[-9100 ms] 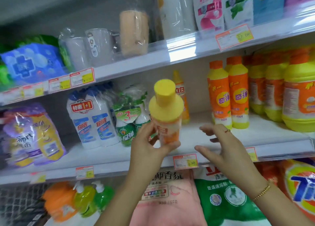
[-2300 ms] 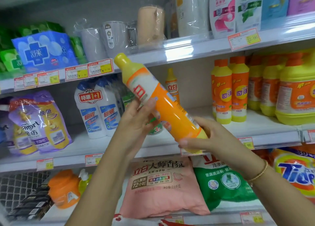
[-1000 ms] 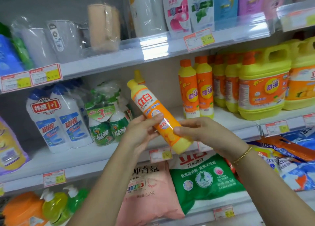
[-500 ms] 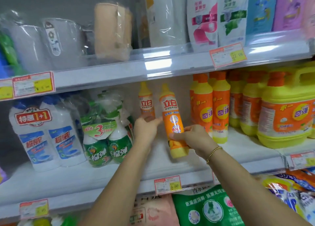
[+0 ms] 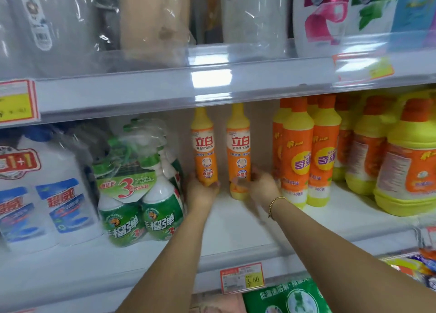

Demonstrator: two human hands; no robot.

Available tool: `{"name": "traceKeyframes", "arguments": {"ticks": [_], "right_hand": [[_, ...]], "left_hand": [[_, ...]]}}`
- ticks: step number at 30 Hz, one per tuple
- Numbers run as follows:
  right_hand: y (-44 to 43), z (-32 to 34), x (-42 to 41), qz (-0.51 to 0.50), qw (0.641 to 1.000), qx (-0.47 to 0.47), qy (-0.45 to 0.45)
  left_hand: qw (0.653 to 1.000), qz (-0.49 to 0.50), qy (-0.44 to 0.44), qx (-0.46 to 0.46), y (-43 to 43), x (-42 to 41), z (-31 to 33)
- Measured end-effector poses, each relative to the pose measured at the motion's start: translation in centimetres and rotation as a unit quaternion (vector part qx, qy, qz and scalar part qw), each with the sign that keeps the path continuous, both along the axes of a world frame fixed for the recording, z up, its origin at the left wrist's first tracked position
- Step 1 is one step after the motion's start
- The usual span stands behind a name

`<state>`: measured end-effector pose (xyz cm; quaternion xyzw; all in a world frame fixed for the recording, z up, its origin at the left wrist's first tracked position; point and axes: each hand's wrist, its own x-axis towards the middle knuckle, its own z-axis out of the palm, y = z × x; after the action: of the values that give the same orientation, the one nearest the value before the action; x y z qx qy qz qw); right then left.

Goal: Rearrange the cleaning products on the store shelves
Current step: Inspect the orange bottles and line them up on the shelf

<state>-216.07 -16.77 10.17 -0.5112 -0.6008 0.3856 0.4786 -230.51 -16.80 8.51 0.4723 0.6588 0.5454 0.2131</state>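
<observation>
I have both hands in on the middle shelf (image 5: 236,232), reaching toward 12 o'clock. My left hand (image 5: 202,191) is curled round the base of the left slim bottle (image 5: 204,147), thumb on its 9 o'clock side and fingers cupping the bottom edge. The bottle stands upright near the back of the shelf. Just at its 3 o'clock, across a narrow gap, stands the right slim bottle (image 5: 238,152), also upright, with the same orange body and yellow neck. My right hand (image 5: 263,186) meets that bottle's lower part from the 3 o'clock side, but it is smeared by motion and I cannot tell whether it grips or only touches. A gold bracelet (image 5: 274,203) sits on that wrist. At 9 o'clock of the left hand is a wrapped pack of green spray bottles (image 5: 141,208), then white bottles with blue labels (image 5: 49,194). At 3 o'clock of the right hand stand wider orange-and-yellow bottles (image 5: 298,164), then big yellow jugs (image 5: 405,171). A price tag (image 5: 241,277) hangs on the shelf edge at 6 o'clock.
</observation>
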Motion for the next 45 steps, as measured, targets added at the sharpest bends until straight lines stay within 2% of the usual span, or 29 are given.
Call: {"name": "traceKeyframes", "arguments": {"ticks": [5, 12, 20, 23, 27, 29, 32, 34, 36, 40, 43, 45], "right_hand": [[1.8, 1.1, -0.9, 0.045, 0.998, -0.022, -0.036], [3.4, 1.6, -2.0, 0.047, 0.997, -0.038, -0.057], [3.5, 1.2, -2.3, 0.036, 0.995, -0.031, -0.087], [2.7, 1.5, -2.3, 0.035, 0.987, -0.023, -0.155], [-0.8, 3.1, -0.2, 0.031, 0.955, -0.035, -0.294], [-3.8, 4.2, 1.9, 0.009, 0.953, 0.006, -0.302], [-8.9, 4.6, 6.1, 0.014, 0.965, 0.082, -0.250], [-12.6, 3.9, 9.3, 0.024, 0.962, 0.098, -0.253], [-15.8, 2.0, 12.9, 0.025, 0.957, 0.082, -0.277], [-20.3, -4.7, 20.2, 0.021, 0.945, 0.013, -0.327], [-23.4, -10.3, 24.7, -0.002, 0.950, -0.049, -0.308], [-25.3, -13.7, 26.5, 0.000, 0.950, -0.075, -0.302]], "left_hand": [[1.000, -0.009, 0.003, 0.022, 0.9, -0.6, -1.1], [0.997, 0.016, 0.066, 0.029, 1.1, -0.5, -1.8], [0.997, 0.019, 0.060, 0.033, 0.5, 0.0, -1.4], [0.998, 0.025, 0.062, 0.013, 0.1, 0.1, -1.2], [0.984, 0.044, 0.164, -0.060, -2.3, 0.8, 0.2], [0.987, 0.040, 0.152, -0.014, -5.3, 1.5, 1.9], [0.992, -0.012, 0.069, 0.108, -11.5, 2.8, 3.1], [0.990, -0.068, 0.042, 0.117, -15.9, 4.9, 1.6], [0.988, -0.137, 0.030, 0.068, -19.6, 7.5, -1.1], [0.960, -0.253, 0.049, -0.110, -23.4, 11.3, -10.3], [0.916, -0.308, 0.018, -0.258, -26.1, 12.1, -16.5], [0.885, -0.332, 0.040, -0.323, -28.1, 12.6, -19.3]]}}
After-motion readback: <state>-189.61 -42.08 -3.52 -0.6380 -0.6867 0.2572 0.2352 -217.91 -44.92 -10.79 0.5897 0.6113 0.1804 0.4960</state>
